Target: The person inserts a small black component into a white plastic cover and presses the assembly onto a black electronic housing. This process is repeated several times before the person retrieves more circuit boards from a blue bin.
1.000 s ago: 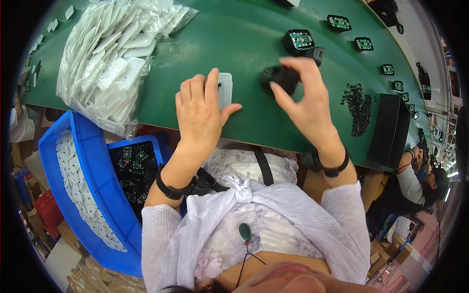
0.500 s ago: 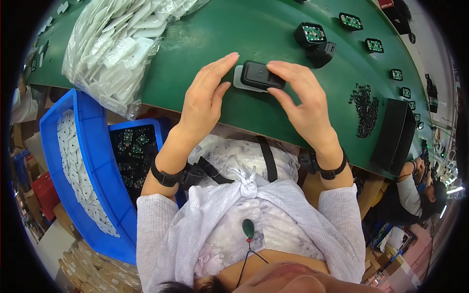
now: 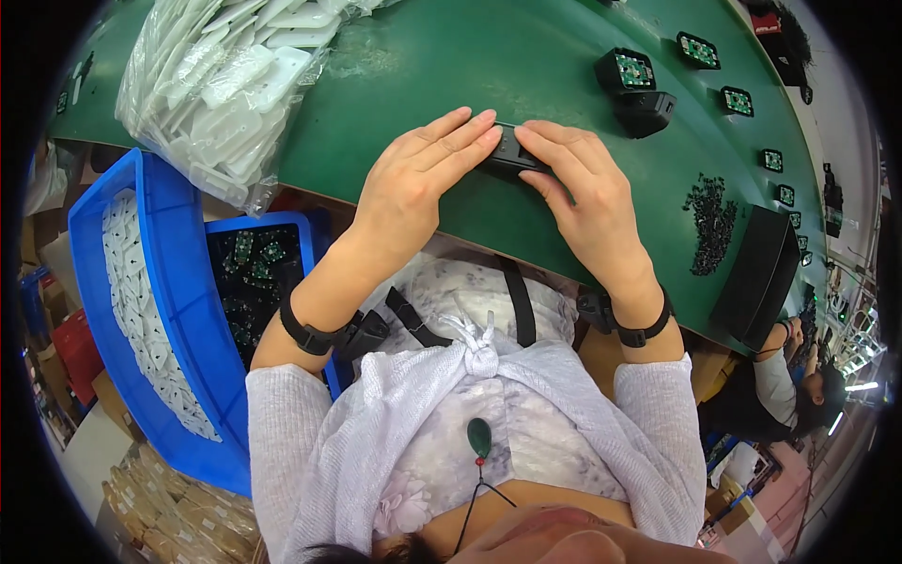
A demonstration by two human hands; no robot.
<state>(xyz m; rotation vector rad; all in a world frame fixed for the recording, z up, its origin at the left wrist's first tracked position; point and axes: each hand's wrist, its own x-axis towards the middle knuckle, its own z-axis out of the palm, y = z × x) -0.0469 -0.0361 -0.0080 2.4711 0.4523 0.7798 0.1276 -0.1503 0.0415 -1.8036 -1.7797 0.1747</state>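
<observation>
A small black plastic housing [image 3: 510, 153] lies on the green table in front of me, mostly covered by my fingers. My left hand [image 3: 413, 183] grips its left end, the fingers pressed together over the top. At its right end, my right hand [image 3: 584, 183] holds it between thumb and fingers. The pale translucent plate seen under it earlier is now almost wholly hidden. Beyond my right hand stand an open black case with a green circuit board [image 3: 635, 70] and, touching it, another black housing [image 3: 645, 111].
A clear bag of white plastic plates [image 3: 225, 113] lies at the left table edge. Blue bins [image 3: 174, 282] below it hold white parts and circuit boards. On the right are a pile of small black parts [image 3: 707, 221], a black box [image 3: 756, 277] and a row of boards [image 3: 698, 51]. A co-worker [image 3: 775, 395] sits beyond.
My left hand has moved right and closed onto the housing, where before it was apart from it. The pale plate beneath has become covered. My right hand keeps its hold.
</observation>
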